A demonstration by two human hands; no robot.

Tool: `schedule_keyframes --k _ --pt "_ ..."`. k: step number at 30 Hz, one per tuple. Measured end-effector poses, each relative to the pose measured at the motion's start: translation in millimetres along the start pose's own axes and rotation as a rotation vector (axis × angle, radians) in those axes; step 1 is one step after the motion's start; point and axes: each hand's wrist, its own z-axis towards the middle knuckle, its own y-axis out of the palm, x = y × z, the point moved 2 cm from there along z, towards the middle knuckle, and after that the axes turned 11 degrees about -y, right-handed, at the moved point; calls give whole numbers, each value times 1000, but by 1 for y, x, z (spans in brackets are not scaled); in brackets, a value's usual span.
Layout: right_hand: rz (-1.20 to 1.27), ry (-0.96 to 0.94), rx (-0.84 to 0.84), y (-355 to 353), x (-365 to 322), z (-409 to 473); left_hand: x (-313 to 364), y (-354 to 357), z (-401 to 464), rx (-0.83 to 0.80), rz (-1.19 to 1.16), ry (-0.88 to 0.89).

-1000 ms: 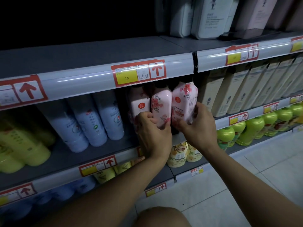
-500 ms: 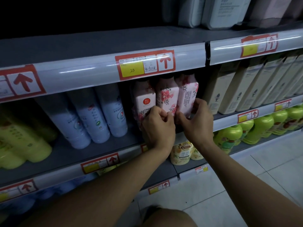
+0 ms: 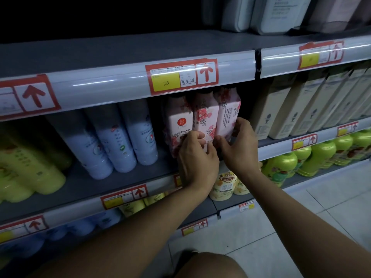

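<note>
Nearest the camera, a bare knee point(image 3: 208, 265) is showing at the bottom edge above the pale tiled floor point(image 3: 301, 227), so the person is crouching before the grey metal shelf point(image 3: 140, 175), and both forearms point(image 3: 130, 233) are reaching up and in. The left hand point(image 3: 197, 159) is curling its fingers over the lower front of the middle pink bottle point(image 3: 204, 117), a tall plastic one printed with red flowers, and gripping it near its foot; the right hand point(image 3: 239, 145) is wrapping its fingers round the far side of the right pink bottle point(image 3: 228, 113), of the same flowered make, with the thumb lying in the seam between the two. What is differing from a second ago is the right pink bottle: then it was leaning out toward the person, clear of the row, and now it is standing upright, pressing against the middle one and sitting back under the pale price rail point(image 3: 100, 89) that is carrying a yellow tag point(image 3: 166, 83) marked 25. The left pink bottle point(image 3: 179, 121), showing a white Camellia label, is touching the middle one, so all three are standing in one rank on the shelf, between the pale blue round bottles point(image 3: 118, 141) and the beige cartons point(image 3: 281, 111). Judging by that, the straightening is nearing its end: only a last squaring of the fronts and the letting go seem to be remaining.
</note>
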Motion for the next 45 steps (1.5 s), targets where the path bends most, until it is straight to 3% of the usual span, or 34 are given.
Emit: schedule_keyframes --k 8,12,19,23,31,36,45 --pt "-10 32 22 4 -5 1 -1 -8 -5 -112 42 -7" --pt "-43 45 6 4 -10 -1 -4 -13 -12 -262 16 -54" --pt "-62 79 -28 5 -30 -23 -18 -64 -25 -420 50 57" --pt "-64 57 -46 9 -59 -49 -36 -110 -23 -365 92 112" --pt "-110 -139 -281 28 -144 -78 -70 -222 -5 -186 136 81" --pt "-77 -294 -444 47 -201 -93 -89 -290 4 -109 147 44" --pt "49 -463 -581 103 -315 -138 -138 -418 15 38 156 -45"
